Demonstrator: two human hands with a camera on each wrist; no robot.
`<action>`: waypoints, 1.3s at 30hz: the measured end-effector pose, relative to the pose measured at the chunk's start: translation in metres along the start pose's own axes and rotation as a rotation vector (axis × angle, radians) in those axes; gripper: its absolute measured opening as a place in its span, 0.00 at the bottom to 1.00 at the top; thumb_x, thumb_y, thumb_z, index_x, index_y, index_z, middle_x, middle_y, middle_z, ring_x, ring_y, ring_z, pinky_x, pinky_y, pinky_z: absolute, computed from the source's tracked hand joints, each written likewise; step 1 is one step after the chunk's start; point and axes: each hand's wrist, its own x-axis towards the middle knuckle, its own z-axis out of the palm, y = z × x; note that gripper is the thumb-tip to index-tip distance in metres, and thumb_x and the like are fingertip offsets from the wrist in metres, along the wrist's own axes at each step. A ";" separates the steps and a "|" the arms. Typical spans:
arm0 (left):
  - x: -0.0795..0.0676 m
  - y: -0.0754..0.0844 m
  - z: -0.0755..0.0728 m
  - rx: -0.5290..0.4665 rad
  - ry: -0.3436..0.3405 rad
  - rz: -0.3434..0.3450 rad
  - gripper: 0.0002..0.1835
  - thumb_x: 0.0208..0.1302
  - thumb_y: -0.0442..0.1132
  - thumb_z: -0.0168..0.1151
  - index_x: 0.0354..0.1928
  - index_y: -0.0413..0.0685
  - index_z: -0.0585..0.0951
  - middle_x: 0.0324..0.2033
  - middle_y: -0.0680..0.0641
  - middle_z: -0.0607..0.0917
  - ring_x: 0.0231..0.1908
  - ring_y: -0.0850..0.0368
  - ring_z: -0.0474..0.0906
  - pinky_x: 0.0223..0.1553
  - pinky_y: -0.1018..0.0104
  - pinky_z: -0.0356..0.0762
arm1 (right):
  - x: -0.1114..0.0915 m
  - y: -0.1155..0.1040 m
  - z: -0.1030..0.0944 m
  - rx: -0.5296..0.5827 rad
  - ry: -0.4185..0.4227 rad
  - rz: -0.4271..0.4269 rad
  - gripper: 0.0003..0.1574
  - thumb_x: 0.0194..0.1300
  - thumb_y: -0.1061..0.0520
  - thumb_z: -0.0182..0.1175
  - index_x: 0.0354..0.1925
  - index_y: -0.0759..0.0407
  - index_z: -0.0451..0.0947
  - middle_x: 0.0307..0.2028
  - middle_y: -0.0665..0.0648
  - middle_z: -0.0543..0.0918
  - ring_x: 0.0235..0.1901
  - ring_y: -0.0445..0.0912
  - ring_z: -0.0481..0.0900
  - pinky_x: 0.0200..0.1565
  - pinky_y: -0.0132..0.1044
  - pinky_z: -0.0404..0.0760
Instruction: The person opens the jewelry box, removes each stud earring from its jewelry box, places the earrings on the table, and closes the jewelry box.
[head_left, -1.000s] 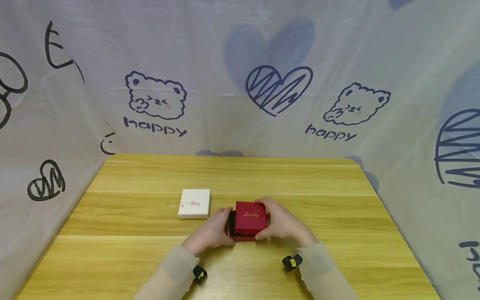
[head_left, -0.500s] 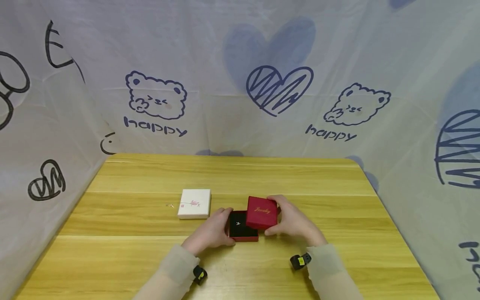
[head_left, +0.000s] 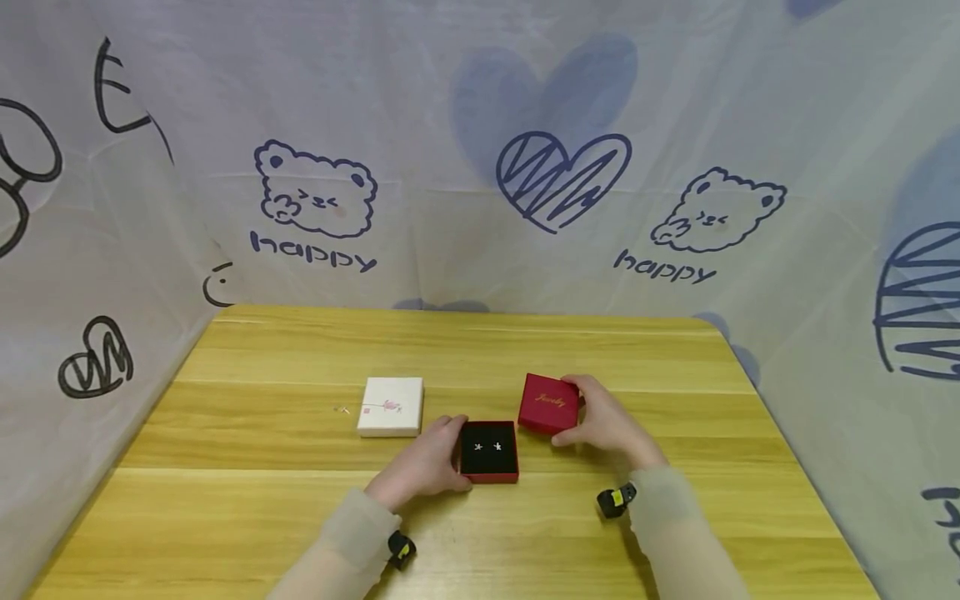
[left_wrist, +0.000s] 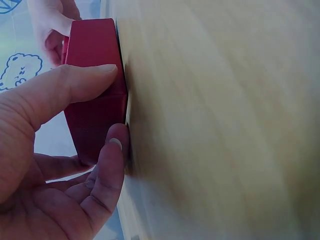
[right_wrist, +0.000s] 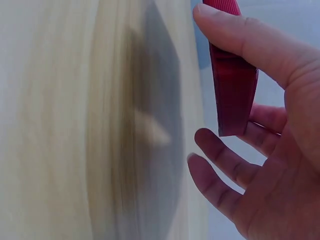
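Note:
A red jewelry box base (head_left: 492, 478) stands on the table, its black lining facing up. Two small silvery star-shaped studs (head_left: 497, 447) sit in that lining. My left hand (head_left: 423, 462) grips the base from the left; in the left wrist view its thumb lies along one red wall (left_wrist: 95, 117) and fingers bend round the far side. Up and to the right, my right hand (head_left: 609, 427) holds the matching red lid (head_left: 550, 403), marked "Jewelry" in gold. The right wrist view has the lid's side (right_wrist: 235, 95) between thumb and fingers, raised over the table with a shadow below.
Left of the base is a white box (head_left: 390, 407) with a pink flower print. Tiny shiny pieces (head_left: 342, 409) lie to its left. The wooden table (head_left: 300, 517) ends at a printed cloth (head_left: 435, 225) behind and on both sides.
The red lid has come off the base, carried right and away by my right hand, and both studs now show. My left hand stays on the base.

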 end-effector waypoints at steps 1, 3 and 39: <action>0.000 0.000 0.000 0.002 -0.001 0.000 0.53 0.42 0.40 0.82 0.68 0.28 0.63 0.58 0.32 0.73 0.55 0.40 0.73 0.57 0.47 0.71 | 0.002 0.002 -0.001 -0.002 0.000 0.008 0.60 0.42 0.55 0.82 0.68 0.66 0.61 0.60 0.64 0.71 0.53 0.57 0.72 0.58 0.54 0.70; 0.000 0.000 0.001 0.005 0.001 0.005 0.53 0.42 0.40 0.82 0.68 0.28 0.63 0.58 0.32 0.73 0.54 0.41 0.73 0.57 0.48 0.71 | 0.006 0.005 -0.002 -0.015 0.001 0.018 0.60 0.41 0.55 0.82 0.67 0.66 0.62 0.60 0.64 0.71 0.54 0.57 0.72 0.59 0.54 0.69; -0.002 0.000 0.001 -0.002 -0.005 -0.002 0.55 0.42 0.40 0.81 0.70 0.30 0.61 0.57 0.35 0.74 0.53 0.43 0.74 0.57 0.49 0.72 | 0.029 0.017 -0.009 -0.145 -0.058 0.088 0.66 0.44 0.55 0.80 0.75 0.58 0.55 0.69 0.70 0.59 0.65 0.66 0.60 0.61 0.65 0.62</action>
